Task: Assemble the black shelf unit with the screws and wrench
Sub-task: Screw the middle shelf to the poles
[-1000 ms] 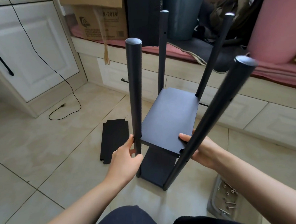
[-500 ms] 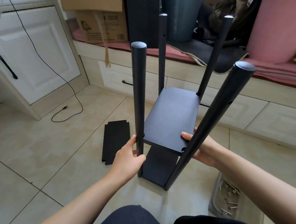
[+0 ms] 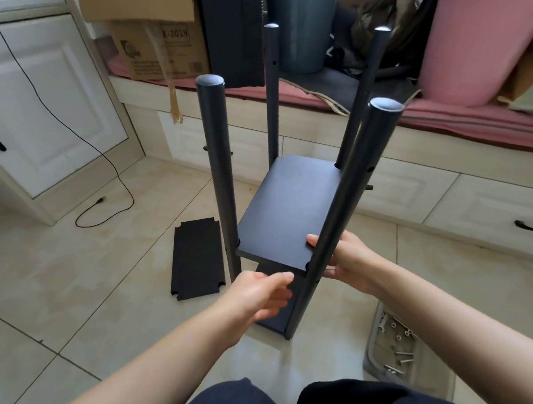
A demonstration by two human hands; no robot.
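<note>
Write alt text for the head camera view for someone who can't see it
A person steadies a half-built black shelf unit on a tiled floor, the right hand holding the near right post at the shelf board, the left hand open just below it. A spare black panel lies to the left; a tray of screws sits to the right.

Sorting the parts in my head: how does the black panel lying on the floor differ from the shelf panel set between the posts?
The loose panel lies flat on the floor tiles, left of the frame; the fitted shelf sits raised between the four posts. No hand touches the loose panel; the right hand holds the fitted shelf's near right corner. The loose panel's corner notches are bare; the shelf's meet posts. Both are black, rectangular, notched.
</note>
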